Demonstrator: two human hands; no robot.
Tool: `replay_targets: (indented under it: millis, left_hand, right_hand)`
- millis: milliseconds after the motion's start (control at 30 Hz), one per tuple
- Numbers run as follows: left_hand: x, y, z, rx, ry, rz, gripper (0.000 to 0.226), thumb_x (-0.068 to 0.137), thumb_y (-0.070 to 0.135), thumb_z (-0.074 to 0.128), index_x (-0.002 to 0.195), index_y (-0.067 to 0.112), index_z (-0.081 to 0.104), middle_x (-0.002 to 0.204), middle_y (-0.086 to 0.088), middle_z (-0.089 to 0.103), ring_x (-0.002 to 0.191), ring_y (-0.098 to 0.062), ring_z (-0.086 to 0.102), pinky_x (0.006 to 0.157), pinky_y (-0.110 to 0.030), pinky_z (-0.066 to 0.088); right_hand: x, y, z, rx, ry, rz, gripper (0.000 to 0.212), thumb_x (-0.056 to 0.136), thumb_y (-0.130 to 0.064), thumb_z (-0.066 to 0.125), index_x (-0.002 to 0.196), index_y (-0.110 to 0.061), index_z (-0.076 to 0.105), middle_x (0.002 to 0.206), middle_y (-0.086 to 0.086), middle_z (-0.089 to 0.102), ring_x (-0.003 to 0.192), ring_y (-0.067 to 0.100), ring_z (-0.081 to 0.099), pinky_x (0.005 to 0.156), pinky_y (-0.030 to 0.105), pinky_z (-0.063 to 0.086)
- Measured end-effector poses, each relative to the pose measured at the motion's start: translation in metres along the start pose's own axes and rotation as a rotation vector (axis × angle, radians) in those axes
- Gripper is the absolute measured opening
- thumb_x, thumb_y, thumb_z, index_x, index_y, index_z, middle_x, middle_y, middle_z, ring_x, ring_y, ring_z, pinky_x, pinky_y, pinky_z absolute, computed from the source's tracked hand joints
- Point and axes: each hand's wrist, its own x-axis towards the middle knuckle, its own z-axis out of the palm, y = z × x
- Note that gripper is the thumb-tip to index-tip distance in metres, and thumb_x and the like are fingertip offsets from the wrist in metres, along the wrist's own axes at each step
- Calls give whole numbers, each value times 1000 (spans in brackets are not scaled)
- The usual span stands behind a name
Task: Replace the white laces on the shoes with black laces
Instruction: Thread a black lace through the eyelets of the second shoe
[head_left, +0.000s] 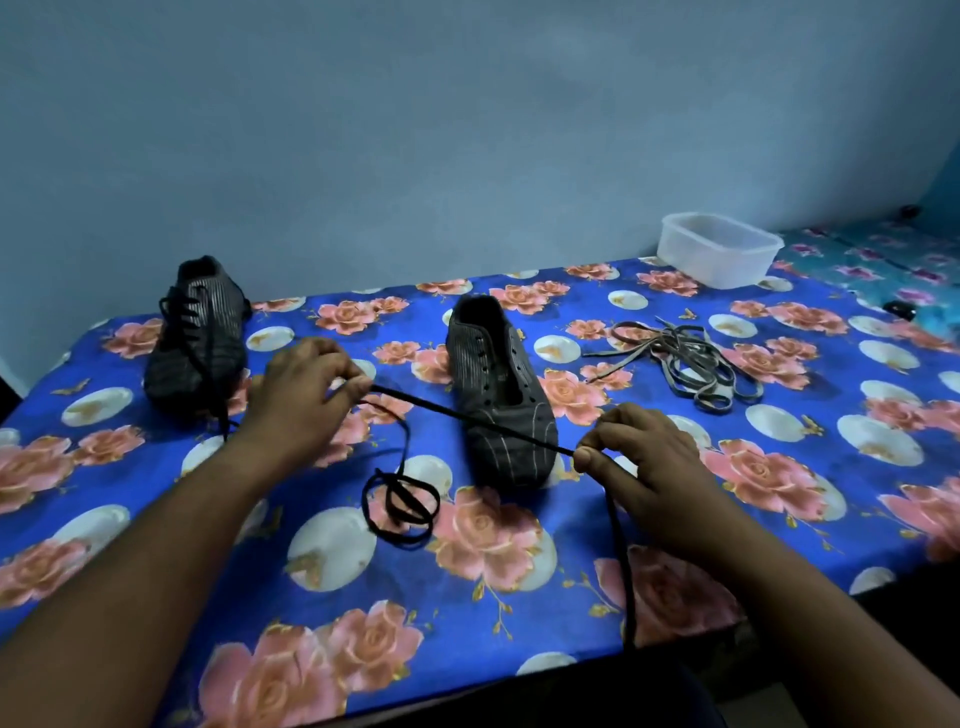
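A black lace (457, 415) is stretched taut in front of a dark striped shoe (498, 395) with bare eyelets at the table's middle. My left hand (301, 395) pinches the lace at its left part, my right hand (639, 462) pinches it near the shoe's toe. One end coils in loops on the cloth below, the other trails past my right wrist over the table's near edge. A second dark shoe (200, 338), threaded with a black lace, stands at the far left. The removed pale laces (685, 364) lie in a tangle to the right.
The table is covered by a blue flowered cloth (363, 597). A translucent plastic tub (719, 249) sits at the far right corner against the blue wall. More flowered bedding and small dark objects (901, 309) lie beyond the table's right side.
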Motion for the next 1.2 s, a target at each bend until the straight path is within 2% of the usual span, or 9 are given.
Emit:
replay_targets:
  millis: [200,333,467,567,733,967,1067,1133,1200]
  left_hand:
    - [7,-6,9,96,-62,-20,27,96,51,58,105,29,71,134,1,56,129,-28,44,101,-43,35]
    - [-15,46,13,-43,-124,294,62,85,76,36,125,39,66,141,11,51,135,-16,40,106,-39,28]
    - [-29,89,24,-109,-228,493,44,89,69,43,112,42,69,131,19,53,131,-7,38,100,-38,27]
    - [-26,95,25,-204,-217,450,8,92,49,65,91,42,63,120,18,53,125,-7,39,98,-35,26]
    - [-15,75,25,-198,-157,375,11,94,49,59,88,40,60,119,16,54,120,-13,45,98,-38,30]
    - [-5,21,14,-182,-78,37,23,95,36,66,79,46,53,121,7,55,126,-25,46,107,-50,31]
    - [-9,12,17,-169,-84,19,13,94,36,66,82,34,62,113,5,56,119,-28,50,103,-52,37]
    - [-14,8,21,-145,-79,25,14,94,37,66,85,26,66,113,6,57,117,-27,50,100,-50,38]
    - [-19,7,22,-126,-62,26,13,93,38,67,84,29,66,115,9,57,117,-23,49,98,-47,36]
  right_hand:
    - [20,4,5,106,-24,9,19,99,-40,57,85,-30,66,93,-17,59,100,11,50,96,46,41]
    - [30,-8,13,110,-46,-49,18,98,-40,58,82,-34,61,92,-13,56,99,12,50,96,49,41]
    - [33,-19,16,120,-39,-137,14,96,-43,59,84,-36,61,95,-12,56,102,12,49,93,51,40]
    - [31,-19,14,136,-36,-154,13,95,-44,59,85,-38,62,97,-12,56,104,14,50,93,53,41]
    - [23,-5,9,131,-20,-133,15,95,-56,54,84,-46,57,99,-17,56,104,8,49,95,51,40]
    - [8,20,-4,147,-43,-41,23,95,-56,52,83,-41,65,98,-17,61,104,13,55,95,42,41]
    - [5,21,-5,338,48,83,24,89,-51,60,82,-31,70,89,-13,66,87,7,60,76,25,43]
    - [1,20,-3,528,113,218,23,86,-50,68,83,-27,71,78,-14,65,67,2,56,62,21,42]
    - [-3,20,-1,690,166,306,29,78,-56,74,82,-27,73,73,-14,65,64,4,55,57,18,44]
